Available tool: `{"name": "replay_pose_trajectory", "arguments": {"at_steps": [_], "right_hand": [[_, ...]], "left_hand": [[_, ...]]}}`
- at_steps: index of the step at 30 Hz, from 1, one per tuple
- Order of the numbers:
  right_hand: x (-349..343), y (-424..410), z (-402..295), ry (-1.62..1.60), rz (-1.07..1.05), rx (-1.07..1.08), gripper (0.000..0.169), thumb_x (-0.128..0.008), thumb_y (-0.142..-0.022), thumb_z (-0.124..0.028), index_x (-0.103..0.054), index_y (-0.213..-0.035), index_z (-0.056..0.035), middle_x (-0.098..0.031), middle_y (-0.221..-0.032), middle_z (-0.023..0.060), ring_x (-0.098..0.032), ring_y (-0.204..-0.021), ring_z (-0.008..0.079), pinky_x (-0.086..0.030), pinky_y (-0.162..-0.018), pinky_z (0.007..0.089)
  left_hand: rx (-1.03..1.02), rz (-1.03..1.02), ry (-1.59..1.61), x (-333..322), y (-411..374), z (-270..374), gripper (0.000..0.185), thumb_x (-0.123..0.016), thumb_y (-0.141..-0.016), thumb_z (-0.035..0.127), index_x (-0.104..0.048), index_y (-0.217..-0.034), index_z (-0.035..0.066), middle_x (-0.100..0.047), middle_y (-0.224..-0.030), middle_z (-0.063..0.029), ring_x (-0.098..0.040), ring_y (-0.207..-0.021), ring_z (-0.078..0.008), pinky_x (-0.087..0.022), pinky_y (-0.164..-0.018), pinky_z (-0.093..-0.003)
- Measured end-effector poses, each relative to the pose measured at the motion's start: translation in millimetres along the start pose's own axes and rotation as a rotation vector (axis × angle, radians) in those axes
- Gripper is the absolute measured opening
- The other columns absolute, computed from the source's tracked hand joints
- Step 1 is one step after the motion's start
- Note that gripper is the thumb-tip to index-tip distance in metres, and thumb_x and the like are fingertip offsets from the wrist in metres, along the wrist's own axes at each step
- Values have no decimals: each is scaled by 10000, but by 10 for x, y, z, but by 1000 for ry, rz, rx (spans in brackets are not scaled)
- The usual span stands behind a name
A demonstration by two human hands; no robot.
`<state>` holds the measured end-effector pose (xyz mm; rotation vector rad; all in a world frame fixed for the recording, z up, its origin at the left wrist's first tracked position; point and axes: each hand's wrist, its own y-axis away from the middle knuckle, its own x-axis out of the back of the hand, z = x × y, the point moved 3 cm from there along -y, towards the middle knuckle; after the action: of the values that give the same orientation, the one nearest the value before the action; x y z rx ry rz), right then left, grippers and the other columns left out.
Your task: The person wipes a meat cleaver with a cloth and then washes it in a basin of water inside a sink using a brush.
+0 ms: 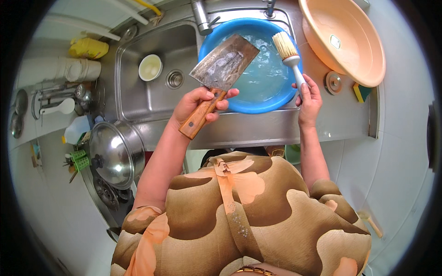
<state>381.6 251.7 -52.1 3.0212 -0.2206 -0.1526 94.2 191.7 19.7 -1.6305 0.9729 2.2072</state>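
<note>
My left hand (203,103) grips the wooden handle of a cleaver (226,63). Its broad, stained blade slants up to the right, over the left part of a blue plastic basin (260,107). Water (266,77) with ripples lies in that basin, which sits over the right side of the sink. In my right hand (308,100) is a pale-handled brush (286,48), held by its handle with the cream bristles pointing up. The bristles are above the basin's right rim, apart from the blade.
Left of the basin, a sink bowl (145,103) contains a white bowl (150,67) of cloudy liquid. A peach basin (348,38) leans at the right, near a sink stopper (333,83) and sponge (362,92). A faucet (201,17) stands behind; a lidded steel pot (115,155) is at left.
</note>
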Motion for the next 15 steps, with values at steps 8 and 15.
{"name": "replay_pose_trajectory", "arguments": {"at_steps": [8,15], "right_hand": [[-598,255,-99,155,-126,66,313,-589,-916,-149,-563,-1210,-43,-646,-812,50,-422,-509,21,-341,-451,165],[-1796,434,-168,398,-408,95,271,-630,-883,-164,-632,-1140,-79,-635,-764,30,-492,-581,49,-403,-516,210]], "left_hand": [[-300,271,-452,393,836,82,308,-542,-812,79,-524,-1099,-28,-582,-840,-106,-521,-584,-101,-462,-464,-219],[-562,778,-865,728,1711,503,166,-554,-796,68,-561,-939,-15,-550,-698,-53,-534,-536,-116,-457,-441,-270]]}}
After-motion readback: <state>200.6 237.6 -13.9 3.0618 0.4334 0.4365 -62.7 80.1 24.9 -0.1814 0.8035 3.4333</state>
